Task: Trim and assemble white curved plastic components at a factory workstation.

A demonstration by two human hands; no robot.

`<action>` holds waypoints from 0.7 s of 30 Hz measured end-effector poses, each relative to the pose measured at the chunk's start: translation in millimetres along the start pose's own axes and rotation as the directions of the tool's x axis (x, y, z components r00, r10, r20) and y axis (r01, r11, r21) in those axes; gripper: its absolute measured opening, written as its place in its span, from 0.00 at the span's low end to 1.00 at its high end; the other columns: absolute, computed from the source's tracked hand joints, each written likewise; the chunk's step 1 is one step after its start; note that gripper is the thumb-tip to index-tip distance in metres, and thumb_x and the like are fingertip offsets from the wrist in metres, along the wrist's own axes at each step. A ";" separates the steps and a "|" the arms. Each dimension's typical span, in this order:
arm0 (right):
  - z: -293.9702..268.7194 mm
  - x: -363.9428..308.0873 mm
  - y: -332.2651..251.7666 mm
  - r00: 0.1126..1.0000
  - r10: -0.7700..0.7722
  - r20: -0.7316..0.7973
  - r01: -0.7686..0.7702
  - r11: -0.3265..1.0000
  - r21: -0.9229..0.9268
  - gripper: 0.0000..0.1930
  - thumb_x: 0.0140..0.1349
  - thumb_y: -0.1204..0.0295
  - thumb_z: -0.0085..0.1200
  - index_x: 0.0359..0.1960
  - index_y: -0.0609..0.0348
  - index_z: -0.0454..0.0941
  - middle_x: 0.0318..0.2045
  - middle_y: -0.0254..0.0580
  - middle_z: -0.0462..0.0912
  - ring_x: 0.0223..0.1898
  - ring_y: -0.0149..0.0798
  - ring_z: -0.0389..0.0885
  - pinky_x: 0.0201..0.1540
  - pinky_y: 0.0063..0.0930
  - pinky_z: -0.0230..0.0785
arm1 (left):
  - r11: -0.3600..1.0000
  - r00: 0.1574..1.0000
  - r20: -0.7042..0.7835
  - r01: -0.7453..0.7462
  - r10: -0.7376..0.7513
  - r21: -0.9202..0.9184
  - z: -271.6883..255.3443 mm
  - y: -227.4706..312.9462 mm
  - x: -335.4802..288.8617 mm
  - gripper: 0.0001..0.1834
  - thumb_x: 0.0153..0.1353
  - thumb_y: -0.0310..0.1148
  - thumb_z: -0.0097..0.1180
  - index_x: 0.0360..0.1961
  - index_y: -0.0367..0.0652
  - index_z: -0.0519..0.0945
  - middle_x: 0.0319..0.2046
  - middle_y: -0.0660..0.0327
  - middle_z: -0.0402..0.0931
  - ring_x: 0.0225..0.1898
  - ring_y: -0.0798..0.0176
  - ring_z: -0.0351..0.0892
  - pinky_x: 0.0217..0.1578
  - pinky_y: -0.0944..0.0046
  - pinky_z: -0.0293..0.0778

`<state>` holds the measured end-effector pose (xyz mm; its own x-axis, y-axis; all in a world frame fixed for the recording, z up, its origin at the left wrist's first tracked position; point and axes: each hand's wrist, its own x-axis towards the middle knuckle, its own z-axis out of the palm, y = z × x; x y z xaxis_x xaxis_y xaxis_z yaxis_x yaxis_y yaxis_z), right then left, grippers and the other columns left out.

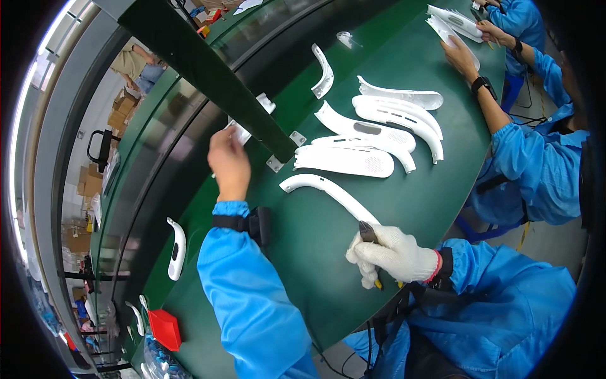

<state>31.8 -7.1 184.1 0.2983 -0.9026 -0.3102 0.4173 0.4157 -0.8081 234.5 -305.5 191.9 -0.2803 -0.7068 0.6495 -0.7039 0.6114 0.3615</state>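
My left hand (228, 163), bare, reaches over the green conveyor belt beside a white plastic part (242, 132) partly hidden by a slanted post. Its fingers are smeared by motion, and I cannot tell if they touch that part. In a white glove with a red cuff, my right hand (398, 256) is closed round pliers (368, 232); their dark head points up and the yellow handle ends show below the fingers. Close to the plier head lies a long curved white plastic part (331, 189). Further off on the table, several white plastic shells (344, 159) lie overlapping.
A dark green post (208, 76) is bolted to the table between my left hand and the shells. A red bin (165, 330) stands at lower left. White parts (177, 249) lie on the belt. At right, a co-worker's hands (464, 60) hold white shells.
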 end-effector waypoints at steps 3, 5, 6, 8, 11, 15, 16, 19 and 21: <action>-0.9 -0.8 0.5 1.000 -0.026 0.007 0.026 1.000 -0.008 0.11 0.71 0.67 0.44 0.38 0.66 0.70 0.21 0.35 0.72 0.21 0.27 0.73 0.29 0.27 0.74 | 0.993 0.983 -0.143 0.118 -0.117 -0.002 -50.9 19.1 -8.4 0.10 0.60 0.22 0.50 0.41 0.35 0.81 0.37 0.48 0.80 0.37 0.50 0.81 0.42 0.56 0.76; 1.9 -2.8 -0.6 0.999 -0.034 0.019 0.035 0.999 -0.015 0.11 0.71 0.67 0.44 0.38 0.65 0.70 0.21 0.35 0.71 0.20 0.27 0.72 0.29 0.28 0.74 | 0.906 0.915 -0.071 0.377 -0.396 -0.191 -88.6 29.8 -22.8 0.11 0.65 0.23 0.47 0.43 0.33 0.81 0.35 0.56 0.79 0.34 0.66 0.79 0.33 0.63 0.82; 2.7 -2.9 0.3 0.999 -0.031 0.021 0.031 1.000 -0.001 0.11 0.71 0.67 0.44 0.38 0.65 0.70 0.21 0.35 0.71 0.20 0.27 0.72 0.28 0.29 0.74 | 0.865 0.893 -0.074 0.405 -0.443 -0.295 -103.2 19.5 -35.9 0.11 0.66 0.26 0.49 0.43 0.34 0.81 0.37 0.56 0.79 0.36 0.65 0.79 0.32 0.65 0.81; 6.9 -2.8 3.0 0.999 -0.018 0.031 0.017 0.999 0.029 0.11 0.70 0.67 0.44 0.38 0.65 0.70 0.22 0.35 0.70 0.20 0.28 0.72 0.28 0.30 0.74 | 0.772 0.835 -0.081 0.459 -0.544 -0.440 -147.2 2.2 -67.6 0.11 0.67 0.29 0.50 0.45 0.36 0.80 0.41 0.56 0.78 0.39 0.64 0.78 0.33 0.65 0.81; 6.4 -4.8 1.4 0.999 -0.033 0.024 0.032 0.998 0.058 0.11 0.70 0.67 0.44 0.38 0.65 0.70 0.22 0.34 0.70 0.20 0.28 0.71 0.28 0.30 0.74 | 0.639 0.746 -0.038 0.542 -0.665 -0.545 -198.0 22.4 -110.9 0.15 0.65 0.26 0.46 0.53 0.38 0.73 0.46 0.55 0.76 0.42 0.61 0.79 0.33 0.67 0.80; 5.7 -5.2 5.6 0.998 -0.060 0.008 0.060 0.995 0.077 0.11 0.70 0.67 0.45 0.38 0.65 0.69 0.22 0.34 0.70 0.20 0.28 0.71 0.27 0.31 0.74 | 0.352 0.620 0.189 0.640 -0.761 -0.683 -213.2 64.3 -195.1 0.24 0.61 0.20 0.43 0.60 0.40 0.66 0.52 0.49 0.70 0.39 0.56 0.81 0.31 0.65 0.81; 6.5 -5.4 7.2 0.999 -0.050 0.000 0.050 0.992 0.112 0.10 0.69 0.67 0.46 0.38 0.64 0.69 0.21 0.34 0.70 0.19 0.29 0.71 0.26 0.32 0.74 | 0.314 0.607 0.220 0.647 -0.764 -0.695 -210.8 80.1 -216.5 0.24 0.61 0.20 0.45 0.60 0.39 0.66 0.53 0.48 0.70 0.39 0.56 0.81 0.32 0.63 0.81; 4.5 -3.6 12.8 0.995 -0.096 0.000 0.096 0.992 0.076 0.10 0.69 0.67 0.48 0.38 0.64 0.69 0.21 0.34 0.71 0.18 0.30 0.71 0.26 0.32 0.75 | 0.219 0.508 0.254 0.697 -0.823 -0.683 -200.5 120.8 -263.9 0.23 0.61 0.23 0.50 0.59 0.35 0.67 0.47 0.50 0.75 0.37 0.59 0.81 0.33 0.64 0.79; 2.8 -5.0 13.8 0.993 -0.121 0.014 0.119 0.991 0.060 0.10 0.68 0.67 0.48 0.37 0.63 0.70 0.21 0.34 0.71 0.19 0.31 0.72 0.26 0.34 0.74 | 0.221 0.524 0.302 0.718 -0.797 -0.660 -195.9 131.1 -290.1 0.21 0.61 0.23 0.53 0.56 0.34 0.69 0.44 0.51 0.77 0.36 0.60 0.81 0.33 0.64 0.79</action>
<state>38.5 3.4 176.0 0.2580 -0.9445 -0.2035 0.5006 0.3108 -0.8080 351.3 49.4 181.9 0.2169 -0.9646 -0.1500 0.0740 -0.1370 0.9878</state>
